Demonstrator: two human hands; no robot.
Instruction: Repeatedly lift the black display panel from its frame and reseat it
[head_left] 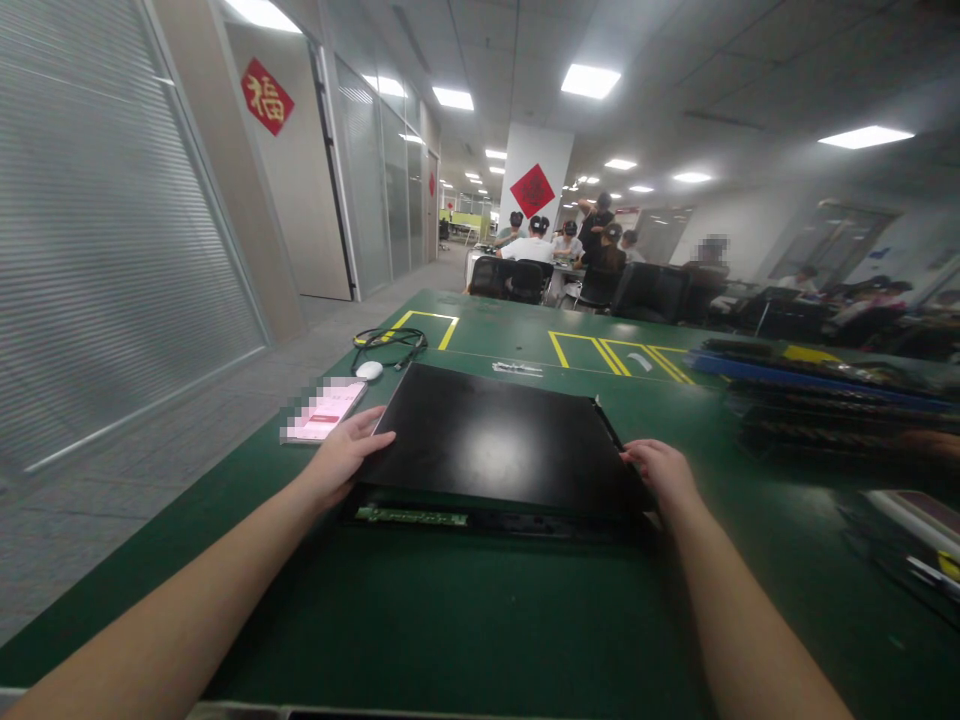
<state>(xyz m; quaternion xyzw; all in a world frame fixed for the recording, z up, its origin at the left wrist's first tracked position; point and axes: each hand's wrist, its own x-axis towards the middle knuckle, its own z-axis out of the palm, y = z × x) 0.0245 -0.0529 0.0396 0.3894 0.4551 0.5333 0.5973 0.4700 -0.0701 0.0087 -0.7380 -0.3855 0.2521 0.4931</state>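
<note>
A flat black panel (495,435) lies on the green table (465,620), its near edge showing a thin green circuit strip (411,516). My left hand (346,455) grips the panel's left edge, fingers curled over the corner. On the opposite side, my right hand (660,472) holds the right edge, fingers wrapped round it. Both forearms reach in from the bottom of the view.
A phone with a pink screen (324,410), a white mouse (369,370) and a coiled black cable (390,343) lie left of the panel. Stacked dark trays (817,395) sit at the right. Yellow floor-style markings (600,352) cross the far table. Several people sit at desks behind.
</note>
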